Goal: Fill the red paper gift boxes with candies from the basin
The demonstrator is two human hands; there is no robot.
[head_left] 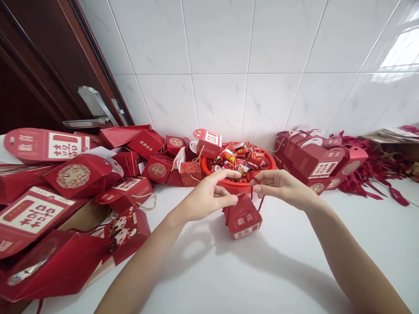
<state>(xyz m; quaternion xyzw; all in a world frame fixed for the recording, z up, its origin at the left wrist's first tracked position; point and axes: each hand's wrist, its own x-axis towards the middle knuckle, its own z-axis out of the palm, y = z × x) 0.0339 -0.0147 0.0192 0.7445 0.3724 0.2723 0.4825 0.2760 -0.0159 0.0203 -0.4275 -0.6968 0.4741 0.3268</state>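
Note:
A small red gift box point(245, 220) with white and gold-toned printing is in front of me, tilted, with a dark red cord looped at its top. My right hand point(283, 187) pinches that cord between thumb and fingertips just above the box. To the left, my left hand point(209, 194) is held with thumb and fingers apart, its thumb tip close to the box's top edge. Whether the thumb touches the box I cannot tell. Behind both hands stands a round red basin point(204, 165) filled with red-wrapped candies point(244, 159).
Many red gift boxes point(75, 176) are heaped along the left. More boxes point(314, 157) are stacked at the right, beside a pile of dark red ribbons point(355, 179). A tiled wall point(219, 96) rises behind the white table point(278, 283). A door handle point(88, 122) is at upper left.

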